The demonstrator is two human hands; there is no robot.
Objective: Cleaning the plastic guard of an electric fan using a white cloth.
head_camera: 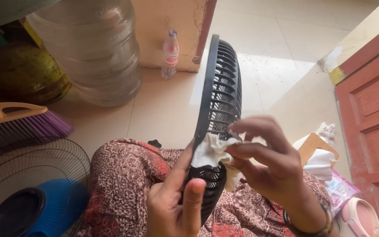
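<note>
Head view, person seated on the floor, patterned red-brown fabric (123,184) over the lap. Left hand (174,204) holds a black slatted fan grille (220,101) upright and edge-on above the lap; its grip is clamped on the lower rim, thumb on the near side, fingers behind. Right hand (266,160) pinches a white tissue (209,151) against the grille's rim and slats, about midway up its lower half; that grip is closed on the tissue, thumb and forefinger together. A bracelet (316,226) sits on the right wrist. Surface: pale cream floor tiles (163,105), glossy, with a bright sunlit patch further back and dark specks scattered across it. Far left: a large clear water jug (97,48) standing on the floor beside a yellowish-green cylinder (23,74). A small plastic bottle (170,53) with a pink label stands upright against the base of a cream wall pier (172,26) with a reddish edge. Left edge: a broom with purple bristles (27,127). Lower left: a wire fan guard (36,166) lying flat, a blue fan blade hub (44,210) inside it. Right: a red-brown panelled door (369,118); near it a wooden tissue holder (314,149) with white tissue, a pink packet (341,191), and a pink sandal (360,219).
</note>
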